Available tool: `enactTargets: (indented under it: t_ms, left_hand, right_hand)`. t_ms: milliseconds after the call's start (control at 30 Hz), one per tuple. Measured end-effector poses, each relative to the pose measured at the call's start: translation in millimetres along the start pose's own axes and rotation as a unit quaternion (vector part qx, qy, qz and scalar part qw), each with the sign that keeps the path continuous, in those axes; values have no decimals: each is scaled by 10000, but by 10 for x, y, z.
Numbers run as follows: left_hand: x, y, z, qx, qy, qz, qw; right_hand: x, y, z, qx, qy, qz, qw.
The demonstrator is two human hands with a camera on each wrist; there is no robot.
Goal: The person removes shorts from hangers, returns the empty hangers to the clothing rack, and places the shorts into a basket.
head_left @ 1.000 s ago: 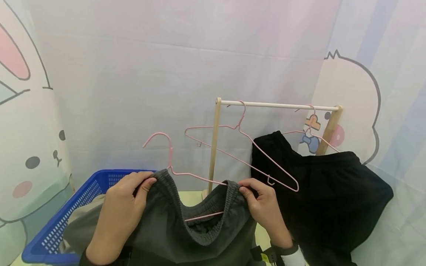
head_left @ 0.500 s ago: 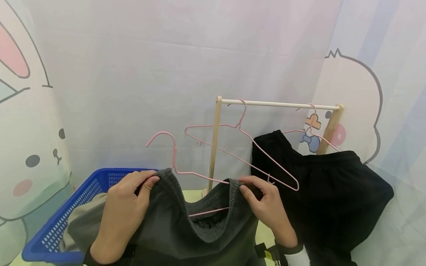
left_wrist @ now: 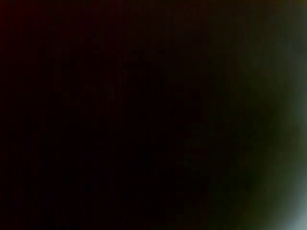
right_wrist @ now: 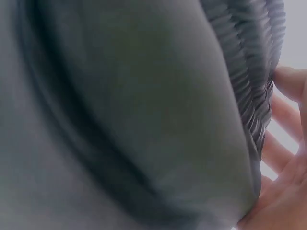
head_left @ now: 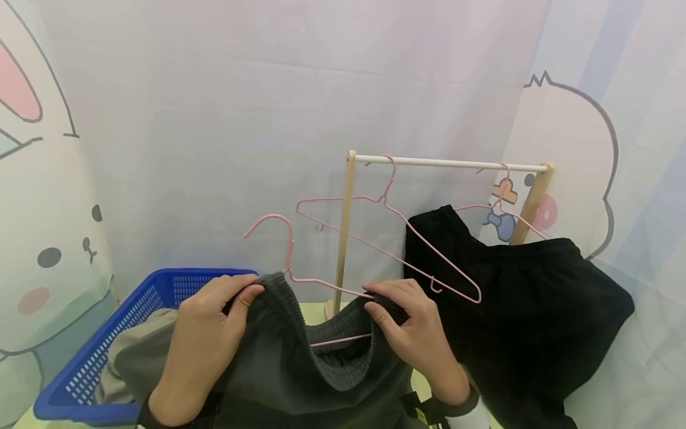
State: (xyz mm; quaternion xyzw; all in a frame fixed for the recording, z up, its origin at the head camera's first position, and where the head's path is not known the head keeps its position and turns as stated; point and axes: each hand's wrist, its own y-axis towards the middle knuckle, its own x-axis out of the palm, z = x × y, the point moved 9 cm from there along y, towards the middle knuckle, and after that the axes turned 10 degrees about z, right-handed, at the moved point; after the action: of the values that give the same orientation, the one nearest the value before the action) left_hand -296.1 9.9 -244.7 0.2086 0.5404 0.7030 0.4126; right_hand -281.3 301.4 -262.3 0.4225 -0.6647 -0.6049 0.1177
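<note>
- At far left, a rabbit print shows on the fabric backdrop.
- Just right of it, the blue basket stands on the pale green table. Beige cloth lies inside; I cannot tell whether the grey cloth beside it belongs to the garment in hand.
- The left hand grasps the left end of the ribbed waistband, thumb and bent forefinger pinching it. The left wrist view is almost wholly dark.
- The grey garment is between the hands, in front of the rack, its waist opening gaping upward.
- A pink hanger sits in that waist, hook standing clear above and curving left; its lower bar shows across the opening.
- The right hand grasps the waistband's right end, thumb below and fingers above, by the hanger's sloping arm.
- Behind, the rack has wooden posts and a white rail. A second hanger hooks over the rail near the left post.
- Farther right, the black shorts hang from a third hanger.
- At far right, the backdrop bears a duck print.
</note>
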Motion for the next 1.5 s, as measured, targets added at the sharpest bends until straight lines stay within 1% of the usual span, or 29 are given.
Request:
enactTargets:
  t_ms: [167, 367, 600, 867, 1067, 1200, 1500]
  left_hand:
    - [17, 4, 17, 11, -54, 20, 10000]
    - [30, 1, 8, -20, -32, -27, 10000]
    - [32, -14, -23, -121, -31, -62, 9999]
    - [15, -14, -42, -145, -63, -14, 9999]
    - [10, -11, -42, -116, -37, -6, 9999]
    - [10, -15, -53, -152, -42, -13, 9999]
    - [17, -10, -71, -161, 45, -51, 9998]
  right_hand:
    - [37, -10, 14, 112, -73, -55, 9999]
    - [54, -16, 19, 132, -73, -101, 9998]
    - [36, -10, 24, 130, -70, -39, 9999]
    - [14, -22, 94, 283, -111, -67, 9995]
    - [6, -31, 141, 415, -120, -154, 9989]
    - [1, -35, 166, 494, -113, -240, 9984]
    - [-6, -55, 276, 864, -154, -541, 9947]
